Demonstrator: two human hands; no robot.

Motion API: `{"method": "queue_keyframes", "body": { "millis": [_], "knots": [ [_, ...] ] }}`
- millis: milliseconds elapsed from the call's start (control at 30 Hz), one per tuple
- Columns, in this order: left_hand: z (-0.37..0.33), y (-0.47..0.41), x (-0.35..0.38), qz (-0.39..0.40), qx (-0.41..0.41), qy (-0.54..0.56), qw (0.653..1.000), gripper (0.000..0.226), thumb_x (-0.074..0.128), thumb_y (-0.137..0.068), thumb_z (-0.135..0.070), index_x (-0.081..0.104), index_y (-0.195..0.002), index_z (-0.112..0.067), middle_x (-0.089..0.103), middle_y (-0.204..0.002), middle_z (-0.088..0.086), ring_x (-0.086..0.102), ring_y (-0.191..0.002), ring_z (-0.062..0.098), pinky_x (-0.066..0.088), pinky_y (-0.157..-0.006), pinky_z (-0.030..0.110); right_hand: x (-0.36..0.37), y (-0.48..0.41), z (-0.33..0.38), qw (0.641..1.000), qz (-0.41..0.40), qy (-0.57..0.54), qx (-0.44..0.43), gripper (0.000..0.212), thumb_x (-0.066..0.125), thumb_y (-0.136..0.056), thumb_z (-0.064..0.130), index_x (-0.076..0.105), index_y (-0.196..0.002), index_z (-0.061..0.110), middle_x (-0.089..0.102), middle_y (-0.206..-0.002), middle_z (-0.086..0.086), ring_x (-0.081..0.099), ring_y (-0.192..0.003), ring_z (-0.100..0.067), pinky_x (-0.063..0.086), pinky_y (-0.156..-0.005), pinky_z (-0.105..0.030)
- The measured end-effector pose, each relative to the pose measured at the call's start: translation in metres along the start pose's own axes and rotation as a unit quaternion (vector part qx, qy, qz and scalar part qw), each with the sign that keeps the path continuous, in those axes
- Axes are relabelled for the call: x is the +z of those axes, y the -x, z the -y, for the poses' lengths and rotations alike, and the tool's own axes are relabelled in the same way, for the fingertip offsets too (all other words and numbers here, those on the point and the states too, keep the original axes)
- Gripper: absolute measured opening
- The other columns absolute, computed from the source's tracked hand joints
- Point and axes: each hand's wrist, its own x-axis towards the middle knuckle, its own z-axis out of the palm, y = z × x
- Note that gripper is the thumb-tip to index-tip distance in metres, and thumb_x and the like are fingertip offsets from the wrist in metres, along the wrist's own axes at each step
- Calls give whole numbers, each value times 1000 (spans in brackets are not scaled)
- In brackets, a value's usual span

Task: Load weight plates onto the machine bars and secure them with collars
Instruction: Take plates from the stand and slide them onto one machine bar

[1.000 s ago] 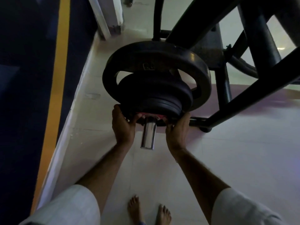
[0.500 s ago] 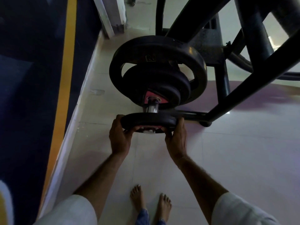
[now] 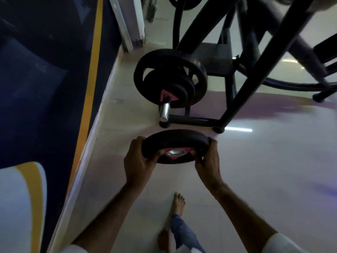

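While both hands carry it, a small black weight plate hangs in the air in front of the machine, clear of the chrome bar and nearer the person than the bar's tip. The left hand curls over the plate's left rim with the thumb on the near face, and the right hand clamps the opposite rim the same way, so the plate is squeezed between the two palms with its pink-labelled hub tilted toward the camera. On the bar sit a large plate and a stack of smaller plates in front of it, pushed back so that a stretch of bare chrome projects forward. No collar shows on that free stretch, though the dim light and motion blur make this hard to rule out. Judged against the task, this looks like the loading step for one more plate. That would call for turning the plate upright, lining its centre hole up with the bar's end, and sliding it back until it meets the stack. A bare foot stands on the tiled floor just below the held plate, so a slip would be costly.
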Motion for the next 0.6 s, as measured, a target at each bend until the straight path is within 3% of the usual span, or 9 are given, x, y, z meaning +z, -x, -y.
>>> {"method": "queue_keyframes", "body": {
  "millis": [67, 167, 267, 367, 467, 600],
  "knots": [
    [-44, 16, -17, -5, 40, 45, 998, 57, 71, -75, -64, 57, -109, -21, 64, -101, -6, 63, -90, 11, 54, -67, 24, -34, 17, 30, 999, -29, -12, -36, 45, 60, -97, 22, 40, -136, 14, 51, -126, 7, 55, -119, -1, 53, -95, -20],
    [-114, 36, -36, -9, 92, 102, 991, 51, 76, -80, -55, 57, -113, -22, 65, -102, -8, 65, -93, 11, 58, -72, 38, -91, 40, 78, 989, -115, -7, -90, 50, 52, -97, 41, 42, -135, 11, 49, -121, 6, 55, -114, -9, 55, -91, -33],
    [-182, 49, -43, -11, 157, 161, 974, 54, 82, -81, -41, 59, -122, -13, 69, -109, -5, 67, -103, 10, 58, -82, 35, -146, 58, 120, 972, -201, -40, -119, 48, 51, -97, 43, 42, -133, 13, 55, -120, 2, 59, -113, -13, 56, -88, -36],
    [-248, 58, -43, -14, 215, 196, 957, 53, 78, -81, -48, 60, -116, -13, 71, -107, -2, 68, -104, 11, 58, -84, 36, -203, 65, 152, 941, -289, -33, -170, 46, 52, -99, 41, 48, -130, 7, 61, -118, -2, 61, -111, -11, 55, -88, -38],
    [-306, 67, -36, -18, 259, 231, 937, 51, 78, -80, -45, 59, -113, -11, 70, -105, 0, 67, -102, 9, 55, -87, 27, -259, 68, 169, 908, -358, -19, -216, 46, 52, -99, 42, 51, -126, 5, 62, -115, -7, 63, -108, -25, 54, -86, -50],
    [-380, 75, -15, -18, 308, 269, 912, 45, 78, -78, -40, 59, -108, -12, 68, -99, -8, 66, -97, 0, 51, -81, 16, -329, 63, 180, 875, -407, -24, -261, 43, 55, -100, 38, 53, -126, 4, 64, -113, -11, 64, -108, -28, 55, -85, -49]
  ]
}}
